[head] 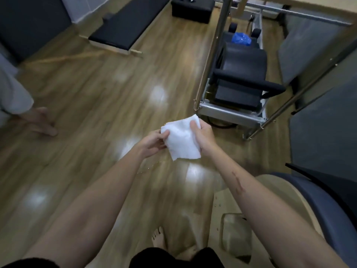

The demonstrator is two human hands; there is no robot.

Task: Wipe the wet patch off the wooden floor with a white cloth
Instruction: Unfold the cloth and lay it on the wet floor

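both hands holding white cloth, wooden floor

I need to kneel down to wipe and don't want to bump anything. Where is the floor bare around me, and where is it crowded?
Bare wooden floor runs wide between the black padded bench, another person's foot at left and the metal-framed machine. Droplets lie below the white cloth, held by the left hand and right hand. The right is crowded: the machine and a padded barrel.

Pilates or exercise studio, going by the kit. A metal-framed reformer with black padded carriage stands at 1 o'clock, a long black padded bench at 11, a black box at 12. Glossy wooden floor throughout.
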